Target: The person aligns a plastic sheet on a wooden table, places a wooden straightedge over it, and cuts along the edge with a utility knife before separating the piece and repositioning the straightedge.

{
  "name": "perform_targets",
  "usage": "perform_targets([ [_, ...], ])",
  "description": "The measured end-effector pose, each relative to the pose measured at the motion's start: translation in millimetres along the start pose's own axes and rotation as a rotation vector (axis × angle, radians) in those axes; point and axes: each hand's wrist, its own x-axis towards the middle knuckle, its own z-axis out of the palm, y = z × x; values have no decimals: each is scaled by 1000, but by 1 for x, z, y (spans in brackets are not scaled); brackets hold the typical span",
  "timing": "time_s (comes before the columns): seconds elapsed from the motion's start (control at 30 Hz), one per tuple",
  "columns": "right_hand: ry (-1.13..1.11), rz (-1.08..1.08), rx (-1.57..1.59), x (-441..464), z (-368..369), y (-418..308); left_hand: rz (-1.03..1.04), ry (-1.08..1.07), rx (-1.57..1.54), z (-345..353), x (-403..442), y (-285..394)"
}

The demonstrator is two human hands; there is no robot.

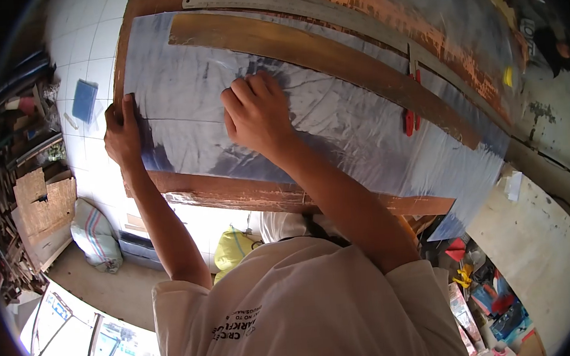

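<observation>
Head view: the grey sheet lies across the frame's centre. The left hand is at its left edge, the right hand curled over its middle; whether either grips anything, I cannot tell. Bracing that edge firmly should limit creasing.

Black printing on the chest of the wearer's white T-shirt, running at a slant and partly lost in the folds. The pieces that can be read are "NO TO" and, beside it in the same small capitals, "DRUGS"; larger, bolder capitals next to these show "ARKF", the rest unclear. Pale lettering on a dark item at upper right is too blurred to read.
</observation>
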Motion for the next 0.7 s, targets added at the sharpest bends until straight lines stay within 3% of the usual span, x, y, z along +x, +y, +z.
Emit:
perform_targets([
  [0.43, 61, -6, 10, 3, 6, 7, -10, 37, -18, 5, 5, -6],
  [0.63, -21, 13, 312, -15, -17, 25, -21, 33, -32, 5, 5, -6],
  [0.7, 17, -3, 285, -29, -31, 34, -17, 46, -15, 4, 4, -5],
])
